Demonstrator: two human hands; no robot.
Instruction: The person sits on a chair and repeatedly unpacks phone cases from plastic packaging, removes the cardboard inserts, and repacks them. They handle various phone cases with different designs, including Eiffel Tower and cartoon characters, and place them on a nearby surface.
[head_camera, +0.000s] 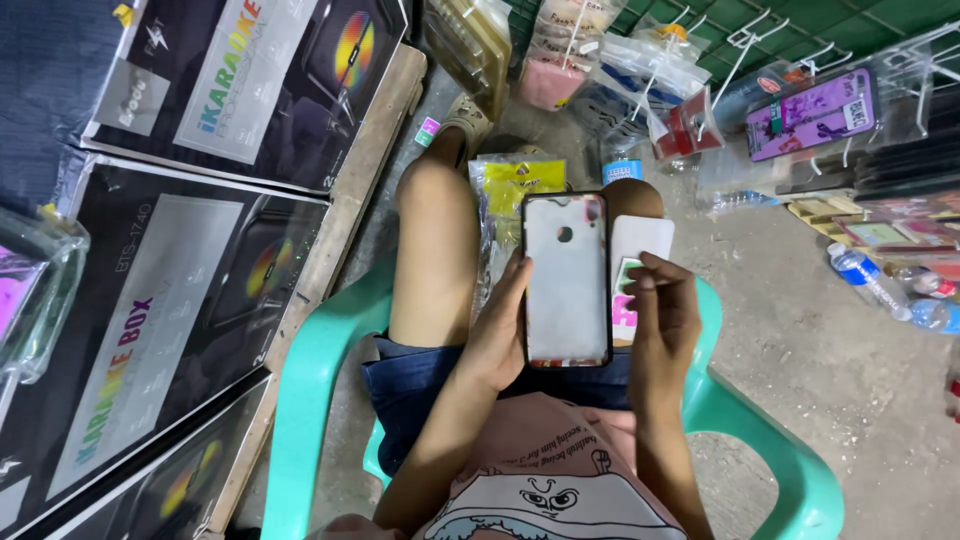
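Left hand: your left hand (497, 335) is wrapped around the left edge of the phone case (566, 280), holding it up in the middle of the frame.
Phone case: it is see-through with a dark rim and a round hole near its top.
Right hand: your right hand (663, 318) pinches a white card (640, 250) just right of the case, fingers closed on it.
Lap: a yellow packet (520, 185) lies on your knees, above the case.
Chair: you sit on a green plastic chair (310, 400).
Left side: big dark boxes (180, 300) fill the left of the frame.

Soft even daylight, faint shadows, mild blur, edges bent by wide lens.
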